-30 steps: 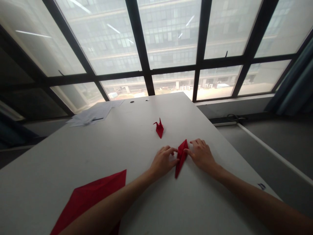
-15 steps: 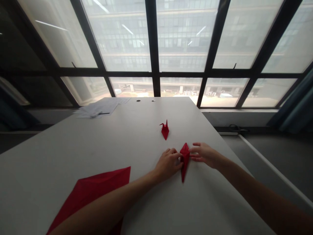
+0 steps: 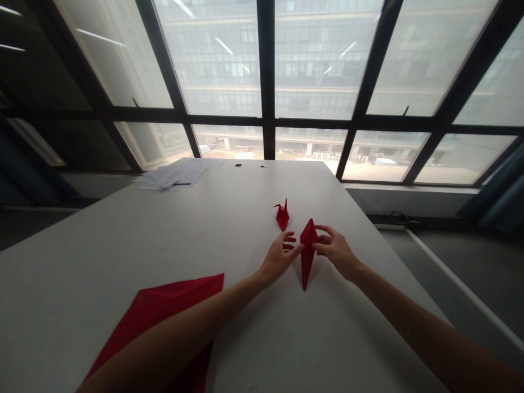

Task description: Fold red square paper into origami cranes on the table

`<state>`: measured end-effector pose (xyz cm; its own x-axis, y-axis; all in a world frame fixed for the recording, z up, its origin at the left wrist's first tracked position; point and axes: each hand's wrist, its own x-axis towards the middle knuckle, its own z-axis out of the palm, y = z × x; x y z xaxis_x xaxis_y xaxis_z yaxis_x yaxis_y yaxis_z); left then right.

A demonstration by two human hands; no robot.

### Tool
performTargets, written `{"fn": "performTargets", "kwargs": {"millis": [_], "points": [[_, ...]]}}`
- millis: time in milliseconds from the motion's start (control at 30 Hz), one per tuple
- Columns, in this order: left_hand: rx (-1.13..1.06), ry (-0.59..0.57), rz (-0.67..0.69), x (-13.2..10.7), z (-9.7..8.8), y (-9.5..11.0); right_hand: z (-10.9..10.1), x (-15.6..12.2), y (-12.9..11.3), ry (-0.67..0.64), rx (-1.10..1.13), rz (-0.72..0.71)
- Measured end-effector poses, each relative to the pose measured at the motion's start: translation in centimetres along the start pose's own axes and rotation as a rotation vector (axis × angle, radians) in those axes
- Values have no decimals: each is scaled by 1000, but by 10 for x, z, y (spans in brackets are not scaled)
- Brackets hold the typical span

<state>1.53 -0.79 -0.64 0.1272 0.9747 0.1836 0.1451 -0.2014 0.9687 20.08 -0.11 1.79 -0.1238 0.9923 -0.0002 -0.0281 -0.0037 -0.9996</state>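
Dark-framed windows (image 3: 267, 71) rise past the white tabletop (image 3: 123, 234) in our head view, with a building (image 3: 315, 71) beyond them and blue curtains (image 3: 30, 164) at both sides. Between our hands we have a slim folded red paper (image 3: 308, 248), its long point toward us; we cannot tell whether that point touches the tabletop. Our right hand (image 3: 335, 250) pinches its right edge, while our left hand (image 3: 278, 256) is half spread, its thumb at the left edge. Just beyond the left hand sits a red paper crane (image 3: 282, 219). Our left forearm (image 3: 180, 332) partly hides a larger red sheet (image 3: 161, 299). Far left, loose white papers (image 3: 172, 176) overlap, any writing too small for us to read.
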Motion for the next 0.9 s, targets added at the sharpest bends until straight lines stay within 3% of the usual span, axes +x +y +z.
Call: {"fn": "performTargets", "kwargs": {"millis": [67, 133, 267, 367, 567, 900], "points": [[-116, -59, -42, 4, -4, 2, 7, 7, 2, 11, 71, -92], [-175, -36, -56, 7, -7, 3, 15, 13, 7, 36, 156, -133], [-230, 96, -64, 8, -9, 2, 26, 21, 19, -12, 196, -25], [-223, 111, -58, 8, -9, 0, 28, 21, 25, -72, 145, -3], [-126, 91, 11, 8, -9, -1, 29, 19, 25, -48, 191, -70], [-150, 84, -19, 3, -7, 7, 33, 18, 26, -49, 191, -103]]}}
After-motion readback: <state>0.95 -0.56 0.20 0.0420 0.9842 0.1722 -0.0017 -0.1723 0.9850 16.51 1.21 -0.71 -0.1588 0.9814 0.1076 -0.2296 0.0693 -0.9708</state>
